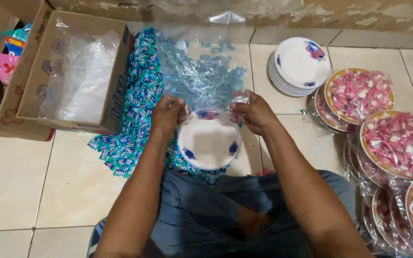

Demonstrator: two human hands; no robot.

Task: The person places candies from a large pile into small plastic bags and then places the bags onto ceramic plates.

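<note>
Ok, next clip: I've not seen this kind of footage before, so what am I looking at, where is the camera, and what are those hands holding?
There is no machine here. One camera sits on a person's head and looks down, so the two bare arms reaching in from the bottom are that person's own. They sit on a pale tiled floor.

The left hand and the right hand each pinch an edge of a clear plastic bag, with a white round plate with blue flower prints just beneath them, seemingly inside the bag.

Under it lies a heap of small blue-wrapped candies. To the left stands an open cardboard box with plastic lining. To the right are a stack of matching white plates and several wrapped plates of pink and white candies.
</note>
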